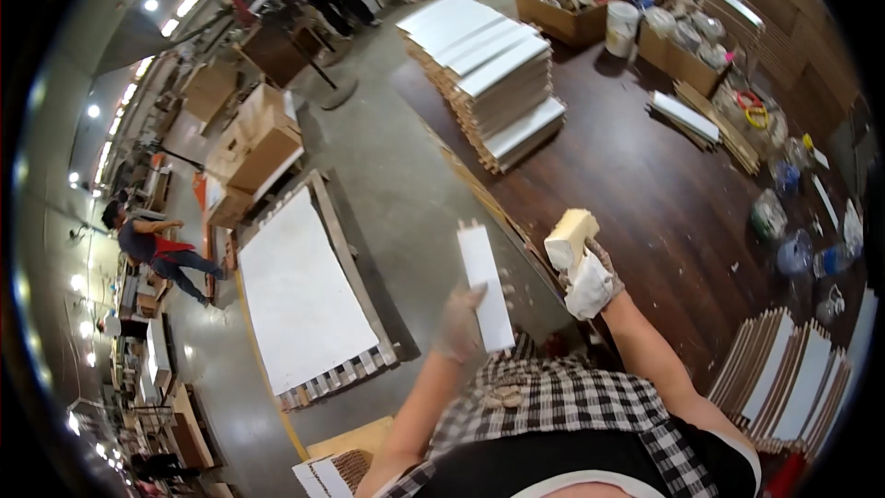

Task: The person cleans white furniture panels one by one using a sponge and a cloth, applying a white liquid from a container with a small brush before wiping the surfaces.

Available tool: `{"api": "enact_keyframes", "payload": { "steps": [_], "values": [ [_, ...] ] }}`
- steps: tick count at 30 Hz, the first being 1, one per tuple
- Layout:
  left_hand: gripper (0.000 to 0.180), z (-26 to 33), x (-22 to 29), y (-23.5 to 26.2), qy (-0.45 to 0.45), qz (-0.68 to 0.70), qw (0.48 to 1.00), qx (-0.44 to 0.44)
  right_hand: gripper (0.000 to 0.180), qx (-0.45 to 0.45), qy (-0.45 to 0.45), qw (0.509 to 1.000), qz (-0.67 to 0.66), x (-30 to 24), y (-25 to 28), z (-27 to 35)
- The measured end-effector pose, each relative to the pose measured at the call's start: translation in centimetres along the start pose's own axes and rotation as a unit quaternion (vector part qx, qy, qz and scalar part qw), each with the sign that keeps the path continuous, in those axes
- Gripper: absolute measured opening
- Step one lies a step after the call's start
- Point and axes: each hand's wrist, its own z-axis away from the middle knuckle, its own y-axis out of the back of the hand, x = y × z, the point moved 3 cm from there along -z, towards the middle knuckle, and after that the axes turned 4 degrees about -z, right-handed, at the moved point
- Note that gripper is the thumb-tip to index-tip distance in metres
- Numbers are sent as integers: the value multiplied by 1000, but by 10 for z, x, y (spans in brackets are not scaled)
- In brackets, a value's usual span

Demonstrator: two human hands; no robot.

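Note:
My left hand [458,321], in a thin glove, grips a narrow white board [486,284] by its long edge and holds it upright over the edge of the dark wooden table [636,184]. My right hand [591,278], in a white glove, is closed on a pale yellow sponge block [570,235], held up just right of the board and apart from it.
A tall stack of white boards [489,65] sits at the table's far end. Cardboard boxes [572,5], a white bucket [621,26] and bottles [793,249] line the right side. More white boards [784,378] lean at lower right. A large white panel [300,286] lies on the floor. Other people work at left.

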Motion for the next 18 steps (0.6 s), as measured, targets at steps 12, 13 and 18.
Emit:
{"api": "enact_keyframes", "payload": {
  "steps": [12,13,18],
  "values": [
    [39,-103,58,-36,-4,-27,996,-89,44,78,73,992,-68,-53,5,34],
    [37,-114,60,-34,-4,-87,992,-91,42,93,87,990,-66,-53,2,35],
    [39,-155,62,-49,25,-172,967,-185,41,90,113,987,-75,-55,-4,38]
  ]
}}
